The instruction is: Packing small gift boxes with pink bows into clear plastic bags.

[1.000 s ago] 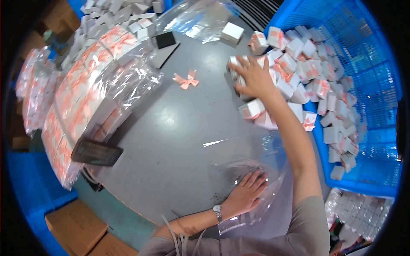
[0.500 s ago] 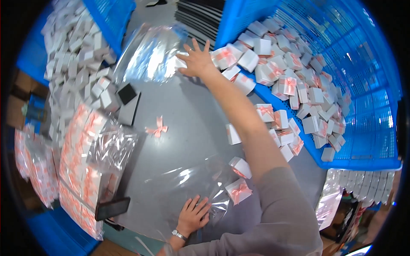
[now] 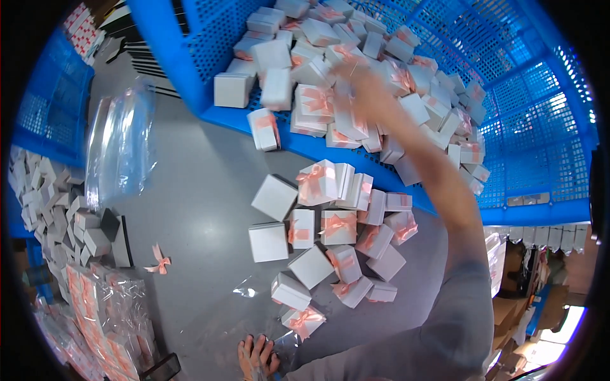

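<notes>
My left hand (image 3: pixel 257 357) lies at the lower edge on a clear plastic bag (image 3: pixel 222 330), its fingers stretched out and slightly apart. Over a blue plastic crate (image 3: pixel 244 125) at the upper right, my right hand (image 3: pixel 357 79) is smeared by motion, so its fingers cannot be read. Beneath it are many small white gift boxes with pink ribbon bows, including one ribboned box (image 3: pixel 314 101). A loose group of the same boxes lies on the grey table between my arms, among them a bow-topped box (image 3: pixel 338 227) and a plain-faced one (image 3: pixel 268 242).
A stack of clear plastic bags (image 3: pixel 121 143) lies at the left. A loose pink bow (image 3: pixel 160 260) rests on the table (image 3: pixel 197 190). Bagged ribboned boxes (image 3: pixel 108 317), a dark phone-like slab (image 3: pixel 162 368) and a heap of white boxes (image 3: pixel 51 197) line the left side.
My right hand has left the stack of plastic bags and moved right, over the crate. The view has shifted to the right. My left hand stays on the clear bag.
</notes>
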Demonstrator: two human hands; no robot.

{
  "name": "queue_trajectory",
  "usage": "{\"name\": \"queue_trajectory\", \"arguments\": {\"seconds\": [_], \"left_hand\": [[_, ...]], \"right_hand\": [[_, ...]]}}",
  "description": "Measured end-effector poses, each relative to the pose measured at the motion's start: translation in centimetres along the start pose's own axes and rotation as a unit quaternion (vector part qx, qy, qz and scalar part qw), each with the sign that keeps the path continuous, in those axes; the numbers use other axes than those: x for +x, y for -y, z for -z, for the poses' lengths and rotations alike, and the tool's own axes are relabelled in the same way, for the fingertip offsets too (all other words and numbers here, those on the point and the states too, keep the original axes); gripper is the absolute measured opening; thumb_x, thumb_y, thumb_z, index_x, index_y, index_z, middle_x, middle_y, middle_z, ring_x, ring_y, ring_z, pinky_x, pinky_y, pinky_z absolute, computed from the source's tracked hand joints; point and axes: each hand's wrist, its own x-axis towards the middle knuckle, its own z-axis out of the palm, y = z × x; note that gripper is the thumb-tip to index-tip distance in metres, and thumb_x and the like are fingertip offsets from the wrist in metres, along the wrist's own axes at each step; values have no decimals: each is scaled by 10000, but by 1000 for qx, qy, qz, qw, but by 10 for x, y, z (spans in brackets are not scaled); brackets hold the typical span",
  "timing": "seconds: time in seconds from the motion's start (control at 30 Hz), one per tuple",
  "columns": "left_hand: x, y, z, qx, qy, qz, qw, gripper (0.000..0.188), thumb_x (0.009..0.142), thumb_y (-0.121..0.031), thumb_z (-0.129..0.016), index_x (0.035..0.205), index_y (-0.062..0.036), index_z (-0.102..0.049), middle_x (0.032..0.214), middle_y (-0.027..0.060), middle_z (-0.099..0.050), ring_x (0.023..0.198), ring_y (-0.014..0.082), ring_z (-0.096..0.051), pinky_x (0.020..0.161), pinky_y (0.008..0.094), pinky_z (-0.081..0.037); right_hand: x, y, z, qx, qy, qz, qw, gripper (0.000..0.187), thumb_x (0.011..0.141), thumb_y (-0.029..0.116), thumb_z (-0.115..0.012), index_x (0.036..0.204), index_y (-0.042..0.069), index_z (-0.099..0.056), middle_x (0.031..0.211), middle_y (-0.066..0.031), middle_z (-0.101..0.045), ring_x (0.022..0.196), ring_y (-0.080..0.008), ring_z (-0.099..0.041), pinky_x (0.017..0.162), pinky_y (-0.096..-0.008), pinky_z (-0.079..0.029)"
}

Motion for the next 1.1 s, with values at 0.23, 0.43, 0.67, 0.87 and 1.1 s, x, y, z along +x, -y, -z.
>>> {"name": "queue_trajectory", "arguments": {"seconds": [0.23, 0.43, 0.67, 0.87, 1.1], "left_hand": [[-30, 17, -45, 29, -63, -18, 997, 367, 846, -324, -601, 1131, -113, -693, 1318, 112, -585, 1303, 420, -449, 1044, 616, -338], [-17, 13, -37, 15, -35, -3, 999, 391, 848, -310, -616, 1206, -157, -643, 1412, 84, -524, 1345, 391, -407, 1091, 591, -307], [3, 3, -30, 10, -85, -23, 996, 443, 803, -210, -616, 1237, -122, -625, 1412, 93, -530, 1348, 382, -419, 1116, 566, -295], [0, 3, -32, 15, -110, -20, 994, 457, 805, -206, -621, 1251, -107, -622, 1420, 90, -528, 1351, 359, -425, 1130, 528, -295], [-15, 4, -39, 60, -148, -17, 987, 504, 814, -259, -638, 1300, -130, -605, 1445, 91, -509, 1374, 356, -402, 1150, 516, -273]], "right_hand": [[77, -183, -24, -188, 54, -108, 975, 733, 815, 614, -537, 1497, 448, -323, 1564, -122, -351, 1311, -344, -504, 1072, -420, -418], [-4, -112, -17, -174, 62, 0, 983, 663, 784, 535, -631, 1410, 359, -500, 1506, -113, -430, 1225, -335, -565, 1028, -422, -459], [-98, -3, 47, -103, 242, 0, 965, 756, 841, 554, -612, 1514, 319, -359, 1567, -250, -268, 1256, -449, -507, 1060, -440, -426], [-165, 13, 27, -210, 110, 114, 965, 633, 859, 435, -640, 1446, 257, -482, 1536, -224, -346, 1240, -407, -529, 1045, -466, -430], [-316, 162, -19, 208, 118, 262, 935, 606, 766, 360, -726, 1308, 125, -590, 1325, -130, -581, 1179, -313, -569, 979, -394, -467]]}}
